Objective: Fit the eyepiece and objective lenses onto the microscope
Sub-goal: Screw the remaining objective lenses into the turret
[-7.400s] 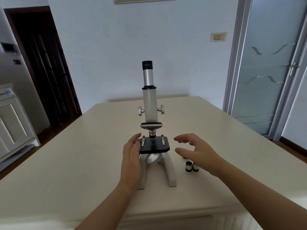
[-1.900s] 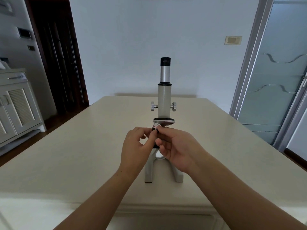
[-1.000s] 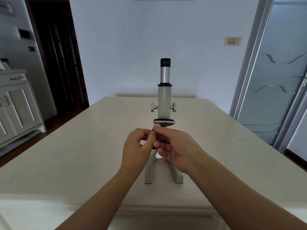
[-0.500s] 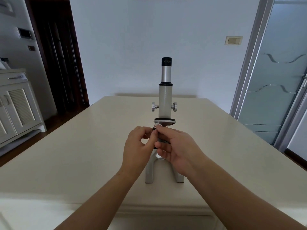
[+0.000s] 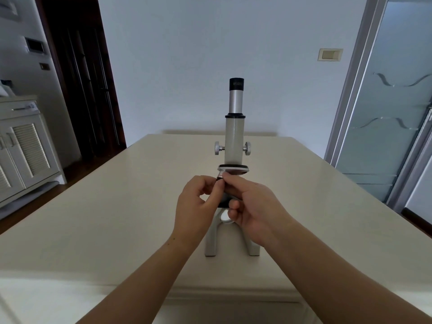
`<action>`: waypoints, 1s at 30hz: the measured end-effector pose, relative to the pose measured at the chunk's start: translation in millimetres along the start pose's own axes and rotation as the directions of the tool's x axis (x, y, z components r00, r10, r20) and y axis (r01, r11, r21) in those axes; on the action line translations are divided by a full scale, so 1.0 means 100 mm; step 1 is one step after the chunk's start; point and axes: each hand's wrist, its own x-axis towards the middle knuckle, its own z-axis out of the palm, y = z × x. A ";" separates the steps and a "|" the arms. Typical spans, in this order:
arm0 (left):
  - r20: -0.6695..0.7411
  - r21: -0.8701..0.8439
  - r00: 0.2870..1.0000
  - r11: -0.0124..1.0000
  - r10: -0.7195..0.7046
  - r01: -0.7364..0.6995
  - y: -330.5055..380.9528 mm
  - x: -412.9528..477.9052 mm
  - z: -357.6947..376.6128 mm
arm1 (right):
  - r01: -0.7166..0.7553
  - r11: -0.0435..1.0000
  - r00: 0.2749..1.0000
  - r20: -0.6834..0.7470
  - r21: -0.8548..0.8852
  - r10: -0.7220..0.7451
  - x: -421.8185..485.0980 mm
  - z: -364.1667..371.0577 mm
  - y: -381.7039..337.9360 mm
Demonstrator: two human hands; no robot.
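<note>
A white microscope [image 5: 234,141] stands upright mid-table, with a black eyepiece [image 5: 236,84] seated on top of its silver tube. Under the round nosepiece [image 5: 236,170] a small objective lens [image 5: 220,176] shows only as a sliver between fingertips. My left hand [image 5: 196,206] pinches it from the left with thumb and forefinger. My right hand [image 5: 254,206] meets it from the right, forefinger and thumb on the same lens. Both hands hide the stage and most of the lens. The mirror [image 5: 225,216] shows below my right hand's fingers.
The cream table [image 5: 117,218] runs out to all sides of the microscope. A white louvred cabinet [image 5: 23,146] and a dark doorway stand at the left; a frosted glass door [image 5: 383,125] is at the right. The other loose lenses are out of sight.
Both hands came up from beside the stage to the nosepiece, holding a lens there. Over the last second they only shift slightly at the lens; the microscope stays put.
</note>
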 end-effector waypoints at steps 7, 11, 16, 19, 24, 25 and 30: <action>0.011 0.013 1.000 1.000 0.014 -0.014 -0.03 -0.01 -0.01 | -0.014 1.000 1.000 0.002 -0.007 0.014 0.01 0.00 0.01; 0.010 0.011 1.000 1.000 0.001 -0.001 -0.03 -0.02 -0.02 | 0.000 1.000 1.000 -0.006 -0.017 0.000 0.01 0.01 0.02; 0.003 -0.024 1.000 1.000 -0.016 0.016 0.00 -0.03 -0.02 | 0.001 1.000 1.000 0.011 0.004 -0.001 0.00 0.00 0.02; -0.002 -0.030 1.000 0.999 -0.016 0.015 0.02 -0.03 -0.02 | 0.005 1.000 1.000 0.017 0.019 -0.005 0.00 0.00 0.03; -0.002 -0.026 1.000 1.000 -0.018 0.018 0.03 -0.03 -0.03 | 0.008 1.000 1.000 0.030 0.023 -0.009 -0.02 0.03 0.01; -0.002 -0.026 1.000 0.999 -0.018 0.018 0.03 -0.03 -0.02 | 0.008 1.000 0.999 0.033 0.025 -0.009 -0.02 0.03 0.01; -0.005 -0.021 1.000 1.000 -0.011 0.011 0.04 -0.03 -0.02 | 0.017 1.000 0.999 0.026 0.023 -0.018 -0.05 0.01 0.02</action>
